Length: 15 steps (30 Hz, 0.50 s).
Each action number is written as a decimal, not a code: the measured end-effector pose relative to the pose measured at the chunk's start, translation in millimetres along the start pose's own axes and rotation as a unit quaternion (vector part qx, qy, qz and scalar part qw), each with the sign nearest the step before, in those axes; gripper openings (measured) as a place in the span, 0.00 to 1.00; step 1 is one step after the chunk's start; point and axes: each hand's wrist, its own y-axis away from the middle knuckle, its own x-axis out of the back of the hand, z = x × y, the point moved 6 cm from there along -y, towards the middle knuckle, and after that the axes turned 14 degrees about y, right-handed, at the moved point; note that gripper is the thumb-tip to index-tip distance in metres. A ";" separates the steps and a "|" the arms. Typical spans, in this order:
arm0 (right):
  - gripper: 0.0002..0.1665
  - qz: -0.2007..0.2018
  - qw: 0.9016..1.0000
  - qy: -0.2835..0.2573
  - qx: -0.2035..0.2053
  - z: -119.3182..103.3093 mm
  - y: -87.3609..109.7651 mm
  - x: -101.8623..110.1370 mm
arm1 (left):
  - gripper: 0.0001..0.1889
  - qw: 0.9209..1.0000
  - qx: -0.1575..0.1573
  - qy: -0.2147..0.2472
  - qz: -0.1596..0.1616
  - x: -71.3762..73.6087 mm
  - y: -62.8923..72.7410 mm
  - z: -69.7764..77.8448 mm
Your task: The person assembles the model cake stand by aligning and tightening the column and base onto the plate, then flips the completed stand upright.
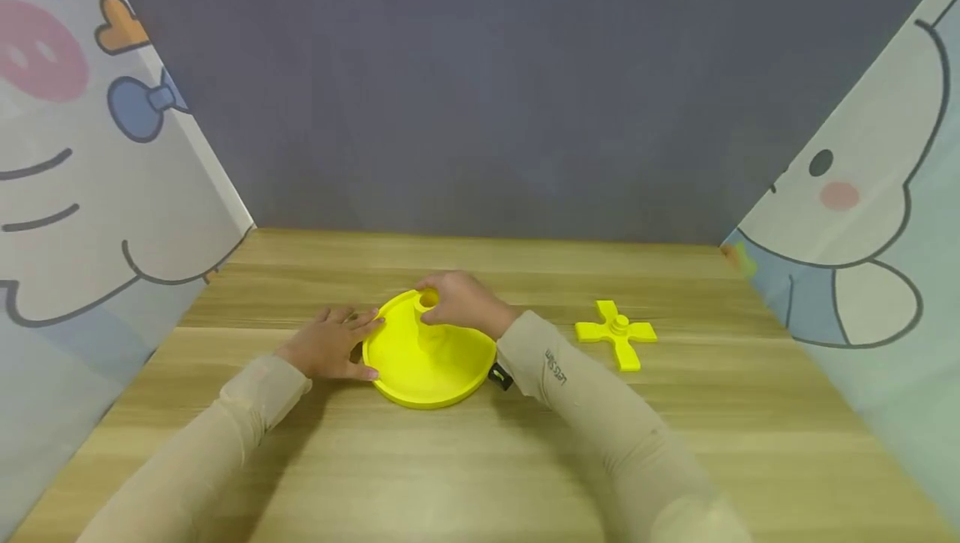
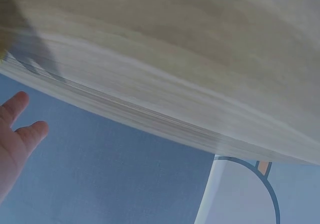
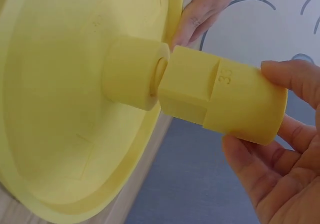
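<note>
A yellow round plastic dish [image 1: 396, 364] with a raised rim lies on the table, with a short round socket [image 3: 132, 73] rising from its middle. My right hand [image 1: 461, 301] pinches a yellow cylindrical post [image 3: 242, 101] marked "33" between thumb and fingertips. The post stands over the socket; its squared lower part is right at the socket's mouth, where a threaded bit shows. With fingers spread, my left hand [image 1: 326, 347] touches the dish's left rim. In the left wrist view only a few of its fingers [image 2: 31, 134] appear at the edge.
A yellow four-armed cross piece [image 1: 606, 331] with a round knob lies on the wooden table [image 1: 450, 476] to the right. Beside the dish's right rim, a small black object [image 1: 500, 376] is partly hidden by my right sleeve. A dark wall panel [image 1: 480, 109] stands behind, with cartoon-printed panels on both sides.
</note>
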 end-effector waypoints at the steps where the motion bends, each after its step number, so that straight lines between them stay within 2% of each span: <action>1: 0.28 -0.001 1.000 0.003 -0.002 -0.1 1.0 -2.0 | 0.52 1.000 0.001 0.001 -0.003 -2.2 0.6 0.1; 5: 0.31 0.001 1.000 0.019 -0.012 0.8 3.5 -5.4 | 0.51 1.000 0.005 0.003 -0.007 -5.6 1.8 1.1; 9: 0.37 -0.005 1.000 0.015 0.001 1.5 3.9 -2.7 | 0.50 1.000 0.009 0.008 -0.004 -3.4 1.1 2.0; 11: 0.41 -0.015 0.999 -0.035 0.014 3.6 3.7 -1.8 | 0.49 1.000 0.011 0.012 -0.003 -2.4 1.0 1.7; 12: 0.42 -0.024 0.997 -0.077 0.015 6.2 3.6 -2.8 | 0.50 1.000 0.011 0.013 -0.003 -1.9 1.1 1.5; 13: 0.44 -0.031 0.991 -0.127 0.015 9.4 3.5 -4.4 | 0.50 1.000 0.010 0.014 -0.002 -1.4 1.3 1.5; 15: 0.47 -0.044 0.972 -0.232 0.012 17.1 3.1 -9.4 | 0.50 1.000 0.013 0.016 -0.001 -0.9 2.1 0.0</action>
